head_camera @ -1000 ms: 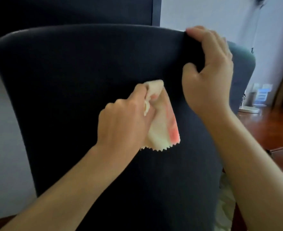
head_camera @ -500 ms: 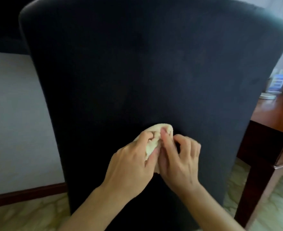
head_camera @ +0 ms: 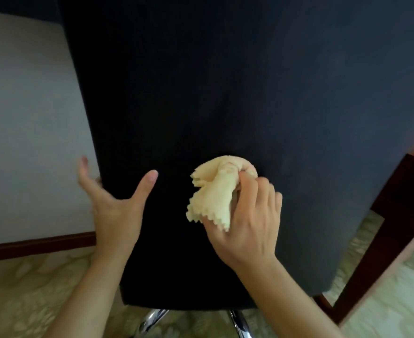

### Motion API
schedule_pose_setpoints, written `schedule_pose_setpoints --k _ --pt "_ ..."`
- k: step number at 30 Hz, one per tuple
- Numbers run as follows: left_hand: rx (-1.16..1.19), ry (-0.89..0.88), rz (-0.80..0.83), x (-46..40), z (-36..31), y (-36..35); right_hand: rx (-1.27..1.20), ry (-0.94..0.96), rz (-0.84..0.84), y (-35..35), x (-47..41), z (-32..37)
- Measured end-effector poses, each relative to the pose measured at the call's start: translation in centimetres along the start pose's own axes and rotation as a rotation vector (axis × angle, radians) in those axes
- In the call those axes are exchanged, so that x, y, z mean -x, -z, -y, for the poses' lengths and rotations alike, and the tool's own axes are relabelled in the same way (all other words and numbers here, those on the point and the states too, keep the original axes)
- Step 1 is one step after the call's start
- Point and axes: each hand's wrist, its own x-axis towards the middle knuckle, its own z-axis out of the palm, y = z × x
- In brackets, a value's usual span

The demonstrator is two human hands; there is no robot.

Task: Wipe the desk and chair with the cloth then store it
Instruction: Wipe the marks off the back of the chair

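Cloth (head_camera: 213, 198) (soft, light, floppy) bunched in right hand (head_camera: 247, 215) against chair (head_camera: 225, 93) back; best gripped wadded. Left hand (head_camera: 114, 206) splayed, empty, at chair's left edge.

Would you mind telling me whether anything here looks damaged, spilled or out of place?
Nothing stands out. The right hand holds the bunched cloth against the back of the dark chair, the left hand is spread open at its edge, and the fabric shows no tear or stain.
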Motion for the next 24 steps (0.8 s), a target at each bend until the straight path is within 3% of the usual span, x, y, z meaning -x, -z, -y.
schedule_pose_setpoints --k 2,5,9,11,14,17,20,22,24 --pt "0.042 0.012 0.044 -0.1 0.1 -0.2 0.094 0.03 -0.015 0.1 -0.6 -0.6" --pt "0.047 -0.022 -0.016 0.3 -0.1 -0.8 0.099 0.107 -0.081 0.9 -2.4 -1.8" --pt "0.077 -0.03 -0.071 0.7 0.3 -1.3 0.044 -0.058 -0.249 0.8 -4.7 -0.8" --pt "0.083 -0.03 -0.091 0.8 0.5 -1.2 0.014 -0.024 -0.205 -0.1 -3.4 1.1" --pt "0.06 -0.038 -0.119 1.0 0.5 -1.1 0.022 0.081 0.049 -0.7 2.5 0.4" --pt "0.032 -0.052 -0.133 1.1 0.8 -1.2 -0.038 -0.16 0.076 1.9 2.2 -2.2" --pt "0.02 -0.066 -0.153 1.4 1.2 -1.9 -0.092 -0.404 -0.206 4.7 -5.4 -4.0" --pt "0.016 -0.066 -0.177 1.8 1.2 -2.3 -0.118 -0.437 -0.304 5.3 -8.6 -3.8" --pt "-0.007 -0.096 -0.199 2.3 1.0 -2.7 -0.156 -0.407 -0.241 4.0 -6.9 -2.3"
